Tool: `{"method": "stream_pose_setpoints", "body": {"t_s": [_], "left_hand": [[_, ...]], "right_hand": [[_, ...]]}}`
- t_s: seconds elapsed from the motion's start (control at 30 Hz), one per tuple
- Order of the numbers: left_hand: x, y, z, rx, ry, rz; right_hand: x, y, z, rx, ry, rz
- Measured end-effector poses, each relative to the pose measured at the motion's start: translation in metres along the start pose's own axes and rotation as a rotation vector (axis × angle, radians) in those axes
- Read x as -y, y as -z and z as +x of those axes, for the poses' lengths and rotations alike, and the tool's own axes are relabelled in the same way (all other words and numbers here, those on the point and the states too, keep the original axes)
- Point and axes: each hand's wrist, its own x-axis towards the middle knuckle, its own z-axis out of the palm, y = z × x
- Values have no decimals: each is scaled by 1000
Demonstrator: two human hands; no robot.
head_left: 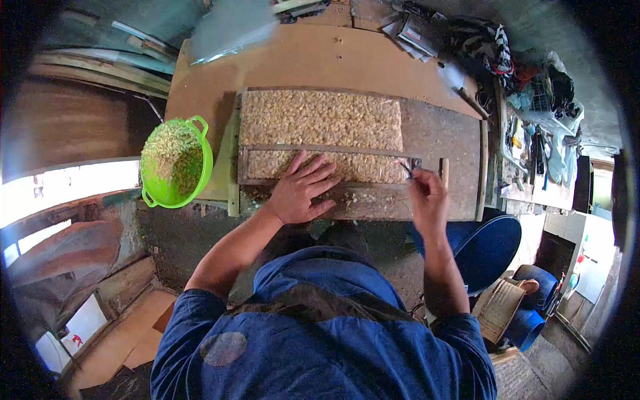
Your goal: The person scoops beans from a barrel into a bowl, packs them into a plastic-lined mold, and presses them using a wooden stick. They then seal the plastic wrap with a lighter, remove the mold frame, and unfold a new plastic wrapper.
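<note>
A slab of pale, puffed-grain-like pieces (pixel 320 119) lies pressed flat on a wooden board. Along its near edge runs a narrow wooden frame (pixel 333 151), with a strip of the same pieces (pixel 373 170) inside it. My left hand (pixel 302 189) rests palm down, fingers spread over the frame and strip. At the frame's right end, my right hand (pixel 428 193) is closed in a pinch on a thin dark tool (pixel 408 169). The tool's tip points up and left over the strip's end; its exact kind is too small to tell.
A green colander (pixel 208 163) with loose pale pieces stands at the board's left. A short wooden stick (pixel 445 172) lies right of my right hand. A blue barrel (pixel 490 250) stands below the table's right end. Tools and bags crowd a side surface (pixel 543 190).
</note>
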Motion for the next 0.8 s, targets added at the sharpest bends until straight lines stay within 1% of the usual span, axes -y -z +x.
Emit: {"method": "stream_pose_setpoints", "body": {"t_s": [0.07, 0.2, 0.27, 0.3, 0.47, 0.53, 0.63, 0.73, 0.8], "left_hand": [[2, -2, -2, 0, -4, -9], [4, 1, -2, 18, -17, -12], [5, 0, -3, 24, -29, -8], [6, -1, -3, 19, -31, -5], [5, 2, -2, 41, -13, -7], [3, 4, -1, 10, -28, -44], [5, 5, -2, 26, -40, -20], [5, 2, -2, -8, -28, -49], [6, 2, -3, 4, -30, -54]], "right_hand": [[9, -20, -22, 43, -19, 48], [29, -52, -39, 52, -10, 17], [33, -64, -39, 57, 123, -76], [36, -67, -37, 75, 173, -101], [41, -80, -33, 71, 154, -164], [42, -83, -32, 75, 143, -186], [42, -86, -30, 102, 158, -208], [36, -91, -29, 79, 204, -239], [34, -93, -29, 81, 274, -295]]}}
